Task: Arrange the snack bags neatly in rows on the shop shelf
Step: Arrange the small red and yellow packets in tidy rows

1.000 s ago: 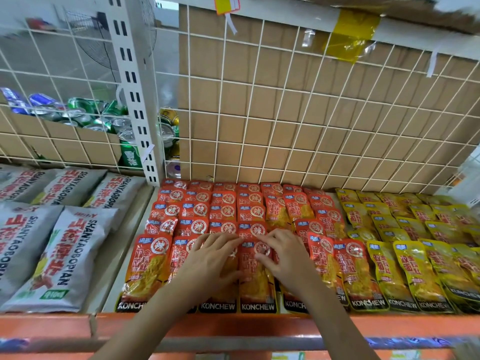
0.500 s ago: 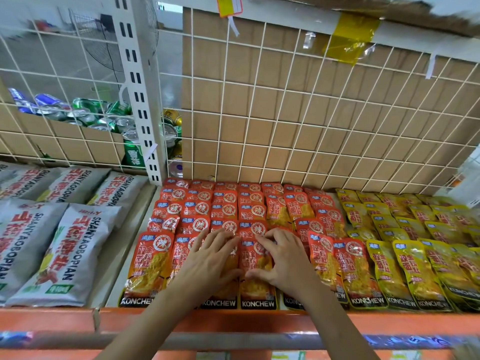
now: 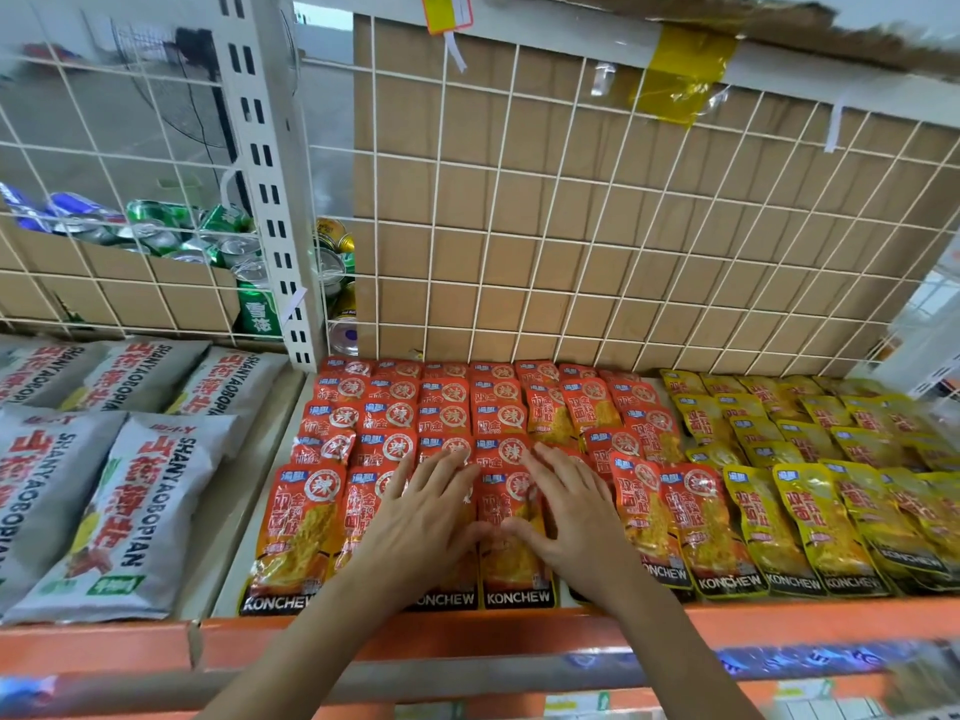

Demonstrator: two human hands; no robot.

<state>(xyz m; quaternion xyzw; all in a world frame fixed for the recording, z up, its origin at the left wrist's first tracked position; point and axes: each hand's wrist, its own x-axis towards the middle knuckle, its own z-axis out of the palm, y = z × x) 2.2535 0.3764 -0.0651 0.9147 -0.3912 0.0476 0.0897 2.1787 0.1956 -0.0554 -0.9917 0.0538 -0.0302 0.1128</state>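
Several rows of red-orange snack bags (image 3: 483,407) lie overlapping on the shop shelf (image 3: 519,634), with rows of yellow snack bags (image 3: 810,459) to their right. My left hand (image 3: 431,517) lies flat with straight fingers on the front red bags, left of one front-row red bag (image 3: 511,558). My right hand (image 3: 571,511) rests flat on the bags just right of it, its thumb lying across that bag. Neither hand grips a bag.
Large grey snack bags (image 3: 119,517) fill the neighbouring bay on the left. A white wire grid (image 3: 597,241) backed with cardboard closes the rear. Drink cans (image 3: 171,231) are stacked behind the grid at left. A white upright post (image 3: 270,174) divides the bays.
Both hands have flattened and spread a little apart over the front red bags. The right hand's fingers, earlier bent at a bag's top, now lie straight.
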